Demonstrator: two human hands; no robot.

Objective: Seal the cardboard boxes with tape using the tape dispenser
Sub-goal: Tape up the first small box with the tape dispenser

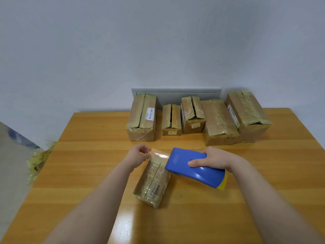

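Nearest, we list one small brown cardboard box (pixel 152 182), tape-wrapped, lying on the glossy orange wooden counter (pixel 88 155) between our forearms. At its far end is a strip of clear tape (pixel 159 153), pinched between the thumb and curled fingers of our left hand (pixel 139 155). It runs to the mouth of a blue plastic tape dispenser (pixel 193 168). Our right hand (pixel 212 159) grips the dispenser, fingers wrapped over its top. Off the counter's left edge is a crumpled yellowish tape wad (pixel 37 161). At the far edge a row of five brown cardboard boxes (pixel 192 115) stands before a grey wall panel (pixel 175 92).
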